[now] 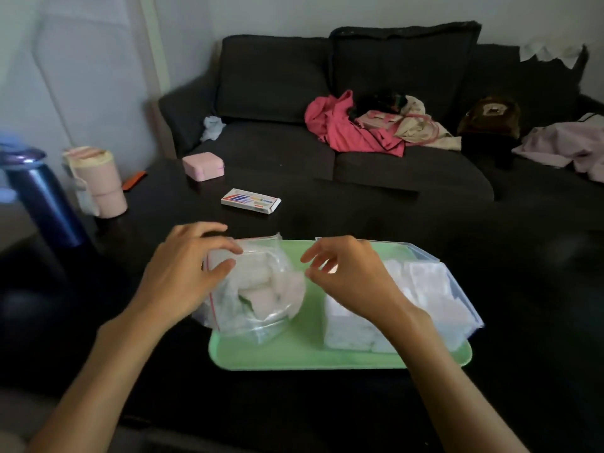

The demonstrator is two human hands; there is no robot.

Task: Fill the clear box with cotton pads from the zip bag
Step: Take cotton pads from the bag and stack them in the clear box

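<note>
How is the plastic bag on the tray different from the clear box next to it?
The zip bag is soft, crumpled and has a red seal line; the clear box is rigid with straight walls. The bag's cotton pads lie loosely jumbled; the box's are stacked. The left hand grips the bag; the right hand hovers by the box. Both sit on the green tray.

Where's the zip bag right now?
In the head view, the zip bag sits on the left part of the green tray, beside the clear box on its right; the left hand holds its opening.
</note>
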